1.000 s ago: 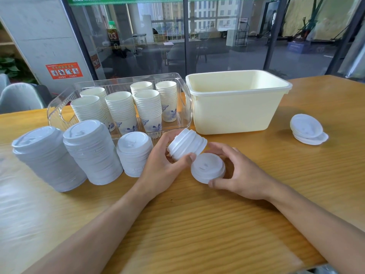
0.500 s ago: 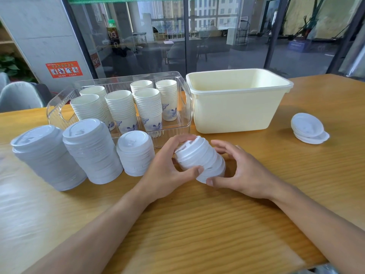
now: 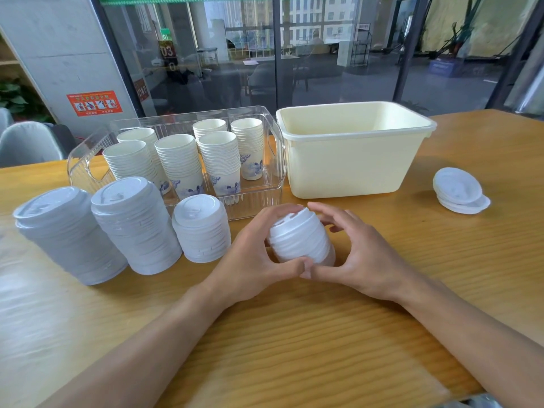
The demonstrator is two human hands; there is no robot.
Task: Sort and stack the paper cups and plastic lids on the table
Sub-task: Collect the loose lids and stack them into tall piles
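Note:
A small stack of white plastic lids (image 3: pixel 300 240) stands on the wooden table (image 3: pixel 294 334) between my hands. My left hand (image 3: pixel 253 257) curls round its left side, my right hand (image 3: pixel 359 254) round its right side, and the two thumbs meet in front of it. Three taller lid stacks stand to the left: a large one (image 3: pixel 61 234), a second large one (image 3: pixel 135 225) and a shorter one (image 3: pixel 201 228). Several stacks of paper cups (image 3: pixel 182 160) with blue print sit in a clear plastic bin (image 3: pixel 276 172).
A cream plastic tub (image 3: pixel 353 166) stands behind my hands, to the right of the clear bin. A few loose lids (image 3: pixel 459 191) lie at the far right of the table. A glass wall runs behind the table.
My left hand brought the held lids down onto the lid under my right hand. Both hands now close round the joined stack with thumbs touching.

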